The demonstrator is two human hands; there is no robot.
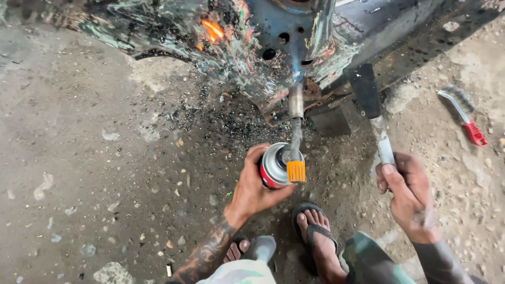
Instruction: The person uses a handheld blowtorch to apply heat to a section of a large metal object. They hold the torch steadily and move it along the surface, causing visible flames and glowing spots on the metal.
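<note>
The left hand [256, 190] is clamped around a silver and red gas canister [273, 167] near the middle of the view, its torch nozzle [296, 105] running straight up toward 12 o'clock, with an orange knob [296, 171] at the canister end. The torch's long axis lies almost vertical in the picture, its tip just short of the scorched, paint-flaked metal body [236, 37] that spans the whole top edge; a small orange glow [213, 30] burns on that metal at about 11 o'clock from the nozzle. The right hand [407, 192] is closed on the pale handle of a scraper [373, 113], whose dark blade points up toward 12 o'clock, leaning slightly left, and reaches the lower edge of the metal body. The two tools stand side by side, well apart. Charred flakes [221, 118] litter the concrete floor [79, 158] below the metal edge. At 9 o'clock the floor stretches wide; at 3 o'clock a red-handled wire brush [465, 115] lies on the ground. At 6 o'clock a sandalled foot [315, 236] rests between the forearms.
</note>
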